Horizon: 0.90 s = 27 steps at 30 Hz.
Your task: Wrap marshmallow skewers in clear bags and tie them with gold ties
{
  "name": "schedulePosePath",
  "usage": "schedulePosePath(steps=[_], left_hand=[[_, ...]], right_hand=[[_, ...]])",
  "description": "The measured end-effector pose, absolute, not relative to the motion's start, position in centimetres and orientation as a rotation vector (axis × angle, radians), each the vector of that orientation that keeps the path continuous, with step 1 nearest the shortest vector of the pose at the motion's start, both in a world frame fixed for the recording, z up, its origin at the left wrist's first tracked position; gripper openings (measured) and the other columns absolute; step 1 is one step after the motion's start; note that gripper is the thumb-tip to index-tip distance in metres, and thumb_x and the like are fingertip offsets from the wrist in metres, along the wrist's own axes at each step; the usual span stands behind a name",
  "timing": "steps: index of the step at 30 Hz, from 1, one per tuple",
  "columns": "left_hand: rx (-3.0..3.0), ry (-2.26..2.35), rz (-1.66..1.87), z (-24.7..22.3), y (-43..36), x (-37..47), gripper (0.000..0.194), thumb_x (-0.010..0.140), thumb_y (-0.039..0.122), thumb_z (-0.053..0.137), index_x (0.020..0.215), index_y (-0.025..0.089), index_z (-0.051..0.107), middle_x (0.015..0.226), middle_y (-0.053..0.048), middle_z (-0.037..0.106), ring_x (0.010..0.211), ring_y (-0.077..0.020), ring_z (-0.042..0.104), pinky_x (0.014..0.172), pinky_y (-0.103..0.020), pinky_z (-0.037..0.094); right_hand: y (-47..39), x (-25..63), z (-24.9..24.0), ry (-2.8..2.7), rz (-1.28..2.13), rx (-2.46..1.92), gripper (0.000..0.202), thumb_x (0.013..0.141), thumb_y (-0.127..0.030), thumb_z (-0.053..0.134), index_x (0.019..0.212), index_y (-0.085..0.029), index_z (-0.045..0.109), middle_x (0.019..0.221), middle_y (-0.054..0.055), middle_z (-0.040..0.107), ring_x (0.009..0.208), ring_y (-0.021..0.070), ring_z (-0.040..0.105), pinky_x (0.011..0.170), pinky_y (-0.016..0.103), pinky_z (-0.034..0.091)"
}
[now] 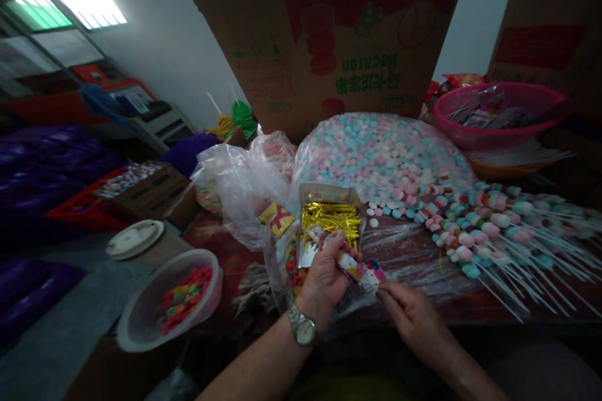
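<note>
My left hand (329,276), with a watch at the wrist, is closed around a narrow printed candy bag (360,268) with white, pink and yellow patches. My right hand (409,310) pinches the bag's lower right end between thumb and fingers. What is inside the bag cannot be made out. Just behind the hands sits an open box (308,257) of gold twist ties (332,219). To the right lies a pile of marshmallow skewers (480,225) on white sticks. A large clear bag of pastel marshmallows (371,144) stands behind the box.
At left, a white plastic bowl (207,269) holds red, green and yellow gummy candies, beside a lidded cup-like container (136,241). A pink basin (508,131) of wrappers stands at back right. A tall cardboard carton (263,19) rises behind. Clear plastic bags (249,182) sit left of the ties.
</note>
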<state>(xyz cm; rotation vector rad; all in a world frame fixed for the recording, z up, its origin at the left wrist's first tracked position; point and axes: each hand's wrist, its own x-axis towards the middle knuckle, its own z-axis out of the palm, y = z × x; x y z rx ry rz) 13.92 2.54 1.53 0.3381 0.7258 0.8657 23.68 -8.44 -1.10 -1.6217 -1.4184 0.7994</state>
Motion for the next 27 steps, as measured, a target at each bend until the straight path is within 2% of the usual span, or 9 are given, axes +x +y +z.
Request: schedulePosePath(steps=[4,7,11,13,14,17,18,22,27], left_hand=[[0.386,0.843,0.811,-0.3,0.9,15.5,0.032,0.067,0.038,0.069,0.059,0.017,0.046,0.045,0.007,0.044,0.043,-0.0079,0.045,0.050,-0.021,0.039],[0.732,0.970,0.806,-0.9,-0.5,15.2,0.035,0.080,0.048,0.050,0.064,0.017,0.055,0.056,0.001,0.054,0.056,-0.0117,0.053,0.061,-0.025,0.043],[1.571,0.686,0.428,2.5,-0.8,10.8,0.026,0.083,0.041,0.049,0.088,0.019,0.062,0.080,-0.003,0.065,0.072,-0.0157,0.058,0.068,-0.026,0.044],[2.039,0.585,0.317,5.6,0.2,8.0,0.027,0.083,0.037,0.052,0.102,0.020,0.061,0.070,-0.002,0.065,0.063,-0.0150,0.057,0.062,-0.025,0.044],[2.295,0.625,0.418,6.9,1.1,6.9,0.023,0.084,0.036,0.050,0.096,0.020,0.064,0.068,-0.002,0.065,0.063,-0.0153,0.057,0.065,-0.027,0.044],[2.821,0.984,0.613,8.7,3.8,5.1,0.044,0.076,0.040,0.061,0.114,0.019,0.056,0.116,-0.014,0.058,0.108,-0.0304,0.050,0.095,-0.048,0.031],[2.906,0.961,0.510,8.5,4.5,5.0,0.044,0.076,0.040,0.061,0.115,0.019,0.055,0.115,-0.014,0.058,0.109,-0.0307,0.049,0.097,-0.050,0.028],[2.608,0.715,-0.023,4.9,4.7,5.5,0.030,0.086,0.040,0.044,0.103,0.018,0.058,0.084,-0.006,0.064,0.076,-0.0199,0.059,0.074,-0.031,0.044],[2.037,0.684,0.184,1.9,2.5,6.6,0.034,0.088,0.043,0.038,0.098,0.017,0.059,0.083,-0.003,0.063,0.072,-0.0152,0.054,0.064,-0.022,0.041]], right_hand=[[-7.4,21.9,-1.8,-1.403,0.620,-1.622,0.027,0.088,-0.028,0.035,0.082,-0.018,0.059,0.078,0.008,0.066,0.070,0.0188,0.061,0.063,0.028,0.047],[-6.3,21.5,-2.6,-1.336,0.585,-1.674,0.029,0.088,-0.031,0.035,0.080,-0.017,0.059,0.074,0.008,0.065,0.067,0.0195,0.061,0.060,0.028,0.046],[-6.1,23.4,-2.0,-1.390,0.650,-1.629,0.029,0.089,-0.032,0.033,0.076,-0.019,0.055,0.065,0.003,0.061,0.061,0.0162,0.058,0.055,0.024,0.042],[-6.4,24.9,-0.9,-1.488,0.645,-1.631,0.029,0.090,-0.032,0.034,0.072,-0.019,0.052,0.060,0.000,0.056,0.057,0.0144,0.054,0.052,0.023,0.038],[-6.6,25.5,-0.2,-1.535,0.640,-1.640,0.029,0.090,-0.032,0.034,0.069,-0.020,0.051,0.058,-0.001,0.054,0.055,0.0136,0.052,0.051,0.023,0.036],[-7.0,26.5,1.6,-1.644,0.688,-1.622,0.030,0.091,-0.031,0.034,0.067,-0.020,0.049,0.059,-0.002,0.051,0.055,0.0120,0.049,0.051,0.022,0.034],[-7.1,26.5,2.0,-1.673,0.713,-1.606,0.030,0.091,-0.031,0.034,0.068,-0.020,0.049,0.060,-0.002,0.051,0.057,0.0118,0.050,0.052,0.022,0.034],[-6.7,26.2,2.3,-1.790,0.705,-1.608,0.029,0.092,-0.029,0.034,0.070,-0.019,0.050,0.064,-0.001,0.054,0.060,0.0123,0.052,0.055,0.023,0.034],[-5.3,26.6,1.3,-1.826,0.624,-1.602,0.026,0.089,-0.028,0.038,0.069,-0.020,0.053,0.062,0.000,0.055,0.060,0.0137,0.052,0.056,0.024,0.036]])
